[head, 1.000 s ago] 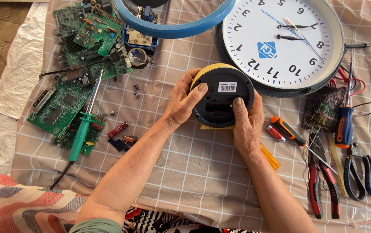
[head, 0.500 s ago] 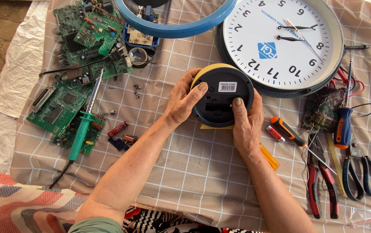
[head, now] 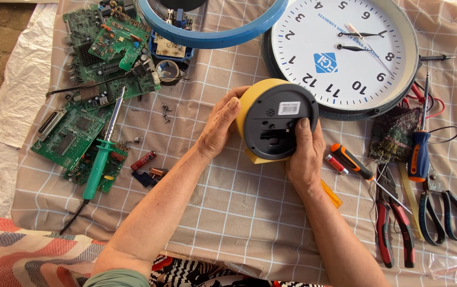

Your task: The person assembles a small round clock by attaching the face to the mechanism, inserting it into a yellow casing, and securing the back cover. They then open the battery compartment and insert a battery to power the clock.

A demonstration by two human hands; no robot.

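Both hands (head: 260,138) around yellow clock (head: 277,121)

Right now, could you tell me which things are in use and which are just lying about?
In use: small yellow clock, back facing up, held between left hand and right hand.

Lying about: wall clock, circuit boards, soldering iron, pliers, scissors.

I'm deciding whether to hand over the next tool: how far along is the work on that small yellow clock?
Done: the small round yellow clock lies face down, black back up, off the checked cloth. In hand: left hand grips its rim, right hand holds its lower edge, a finger on the back. Left: the back looks closed; the orange-handled screwdriver lies untouched.
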